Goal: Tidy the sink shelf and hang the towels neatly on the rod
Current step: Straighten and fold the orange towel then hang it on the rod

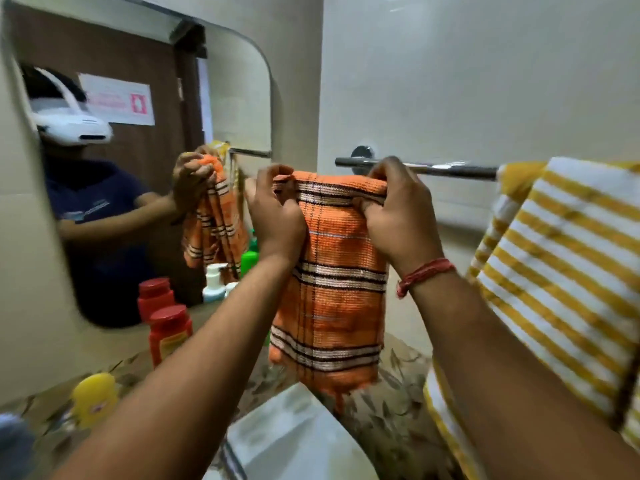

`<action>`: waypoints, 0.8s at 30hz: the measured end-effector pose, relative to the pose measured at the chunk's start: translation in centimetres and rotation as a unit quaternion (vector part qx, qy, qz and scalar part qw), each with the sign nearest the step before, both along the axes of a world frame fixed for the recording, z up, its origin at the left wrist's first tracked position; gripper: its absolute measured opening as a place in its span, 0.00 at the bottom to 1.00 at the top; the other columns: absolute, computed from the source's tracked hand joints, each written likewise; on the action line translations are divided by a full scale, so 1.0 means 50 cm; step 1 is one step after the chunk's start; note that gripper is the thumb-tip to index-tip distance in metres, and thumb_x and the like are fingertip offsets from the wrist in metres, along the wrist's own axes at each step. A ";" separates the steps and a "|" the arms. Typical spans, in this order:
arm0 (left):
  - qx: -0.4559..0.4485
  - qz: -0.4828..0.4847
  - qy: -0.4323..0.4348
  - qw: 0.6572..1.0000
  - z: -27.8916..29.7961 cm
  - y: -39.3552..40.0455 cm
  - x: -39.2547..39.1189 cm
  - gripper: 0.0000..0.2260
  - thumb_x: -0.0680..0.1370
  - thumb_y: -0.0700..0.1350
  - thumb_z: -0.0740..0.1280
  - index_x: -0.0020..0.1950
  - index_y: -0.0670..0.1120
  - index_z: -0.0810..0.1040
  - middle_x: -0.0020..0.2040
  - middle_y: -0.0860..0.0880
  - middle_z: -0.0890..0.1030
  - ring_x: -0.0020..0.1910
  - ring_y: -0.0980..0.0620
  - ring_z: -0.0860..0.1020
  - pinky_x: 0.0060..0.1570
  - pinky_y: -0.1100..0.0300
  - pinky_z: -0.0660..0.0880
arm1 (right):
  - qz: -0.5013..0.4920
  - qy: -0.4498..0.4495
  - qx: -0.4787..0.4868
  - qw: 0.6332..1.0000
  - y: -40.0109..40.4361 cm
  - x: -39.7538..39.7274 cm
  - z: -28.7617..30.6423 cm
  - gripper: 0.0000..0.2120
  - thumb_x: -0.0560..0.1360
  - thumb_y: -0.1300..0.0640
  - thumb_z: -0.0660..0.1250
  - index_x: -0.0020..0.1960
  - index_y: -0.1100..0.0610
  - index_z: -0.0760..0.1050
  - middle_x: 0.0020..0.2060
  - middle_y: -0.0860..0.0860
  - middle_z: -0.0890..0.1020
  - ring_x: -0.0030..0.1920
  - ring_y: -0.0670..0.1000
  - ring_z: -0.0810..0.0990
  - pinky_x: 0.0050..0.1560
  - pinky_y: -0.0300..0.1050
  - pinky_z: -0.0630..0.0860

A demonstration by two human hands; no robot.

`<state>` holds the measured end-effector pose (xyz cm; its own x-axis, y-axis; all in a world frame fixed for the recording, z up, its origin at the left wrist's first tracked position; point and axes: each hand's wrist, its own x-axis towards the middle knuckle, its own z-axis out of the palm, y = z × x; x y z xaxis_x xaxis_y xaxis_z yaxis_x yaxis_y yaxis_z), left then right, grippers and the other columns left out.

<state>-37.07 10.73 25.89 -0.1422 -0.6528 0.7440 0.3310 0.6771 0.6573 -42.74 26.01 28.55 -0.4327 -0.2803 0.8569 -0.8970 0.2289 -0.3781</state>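
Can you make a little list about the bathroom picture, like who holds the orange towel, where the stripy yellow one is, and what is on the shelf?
orange towel: held up by its top edge in front of the rod, hanging down, not on it yet
left hand: pinching the top left corner
right hand: pinching the top right corner
rod: metal, on the wall
yellow striped towel: draped over the rod's right part
shelf: red bottle, yellow cap

At centre frame the orange towel (332,271) is coarse woven cloth, matt; the yellow-striped towel (561,271) at right is thick, ribbed cloth; the rod (450,169) is polished, glossy metal; the red bottle (169,334) at lower left is smooth shiny plastic; the wall (485,81) is glossy tile.
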 end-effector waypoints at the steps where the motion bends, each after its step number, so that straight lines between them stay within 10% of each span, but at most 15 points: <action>1: -0.002 -0.022 0.004 1.000 0.022 0.002 -0.016 0.16 0.74 0.27 0.61 0.57 0.41 0.77 0.57 0.36 0.77 0.51 0.48 0.79 0.53 0.66 0.77 | -0.014 0.015 0.004 1.000 0.002 -0.004 0.028 0.13 0.72 0.68 0.70 0.51 0.55 0.72 0.46 0.48 0.75 0.44 0.47 0.74 0.36 0.28 0.64; 4: -0.025 -0.027 0.032 0.999 0.100 0.012 -0.063 0.19 0.73 0.26 0.57 0.57 0.39 0.78 0.57 0.39 0.70 0.47 0.54 0.74 0.51 0.77 0.70 | -0.067 0.074 0.021 0.995 0.004 -0.020 0.123 0.14 0.72 0.69 0.68 0.52 0.56 0.71 0.47 0.51 0.75 0.44 0.49 0.72 0.35 0.30 0.62; 14: -0.171 0.021 -0.061 0.983 0.260 0.011 -0.283 0.13 0.77 0.36 0.63 0.60 0.43 0.79 0.73 0.38 0.65 0.69 0.35 0.68 0.68 0.48 0.69 | -0.266 0.349 0.313 0.842 0.047 -0.172 0.315 0.18 0.76 0.59 0.61 0.65 0.54 0.67 0.60 0.62 0.67 0.52 0.64 0.74 0.46 0.56 0.77; 24: -0.239 -0.037 -0.224 0.944 0.232 -0.064 -0.328 0.17 0.84 0.56 0.57 0.49 0.47 0.80 0.49 0.42 0.84 0.50 0.39 0.79 0.45 0.51 0.71 | -0.319 0.418 0.418 0.741 0.037 -0.252 0.248 0.16 0.81 0.51 0.59 0.67 0.54 0.71 0.57 0.59 0.74 0.51 0.61 0.74 0.46 0.55 0.71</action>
<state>-53.45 7.55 37.47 -0.5447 -0.2340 0.8053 0.1506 0.9174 0.3685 -55.31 27.85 40.93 -0.1216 -0.8315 0.5420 -0.3459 0.5473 0.7621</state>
